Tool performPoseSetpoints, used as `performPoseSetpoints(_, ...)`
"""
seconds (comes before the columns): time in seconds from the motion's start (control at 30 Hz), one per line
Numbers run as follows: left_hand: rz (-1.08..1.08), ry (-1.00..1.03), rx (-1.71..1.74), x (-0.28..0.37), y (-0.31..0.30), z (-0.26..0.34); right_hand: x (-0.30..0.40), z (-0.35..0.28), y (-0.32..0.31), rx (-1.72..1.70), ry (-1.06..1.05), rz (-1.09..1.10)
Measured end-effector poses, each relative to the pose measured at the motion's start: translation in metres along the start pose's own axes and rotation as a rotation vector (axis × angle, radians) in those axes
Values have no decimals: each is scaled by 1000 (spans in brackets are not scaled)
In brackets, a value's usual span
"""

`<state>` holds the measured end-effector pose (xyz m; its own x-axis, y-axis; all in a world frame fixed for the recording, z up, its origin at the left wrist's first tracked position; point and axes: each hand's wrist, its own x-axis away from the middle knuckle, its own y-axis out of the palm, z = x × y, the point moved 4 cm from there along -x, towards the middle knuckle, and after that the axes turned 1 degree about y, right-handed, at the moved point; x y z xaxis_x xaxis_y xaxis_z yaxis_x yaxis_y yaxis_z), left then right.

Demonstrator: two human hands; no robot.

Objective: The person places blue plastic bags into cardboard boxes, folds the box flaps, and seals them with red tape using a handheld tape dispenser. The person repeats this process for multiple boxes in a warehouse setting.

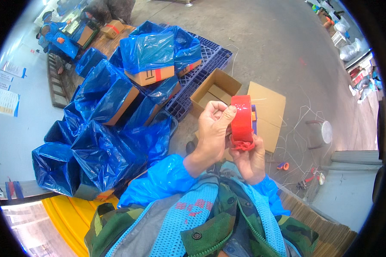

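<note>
A roll of glossy red packing tape is held up in front of my chest. Behind its right side shows a blue part with an orange piece, perhaps a tape dispenser. The thumb of my left hand presses the roll's upper left edge, with the fingers curled beside it. My right hand grips from below, around a crumpled wad of red tape at the roll's lower end. An open cardboard box stands on the floor just beyond my left hand. Beside it lies a flat cardboard sheet.
Cardboard boxes lined with blue plastic bags crowd the left, some on a blue plastic pallet. Loose straps, a blue-orange tape dispenser and a metal stool are on the right. People in blue work at far left.
</note>
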<state>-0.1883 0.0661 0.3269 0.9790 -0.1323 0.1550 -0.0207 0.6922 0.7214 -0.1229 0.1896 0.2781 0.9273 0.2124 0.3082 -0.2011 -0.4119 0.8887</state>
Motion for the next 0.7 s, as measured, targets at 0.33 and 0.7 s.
performPoseSetpoints(0.33, -117, 54, -253, 20, 11, -10, 0, 15, -15, -130, -4, 20)
performPoseSetpoints(0.7, -220, 286, -1008, 18, 9, -9, 5, 15, -15, 188, 15, -59)
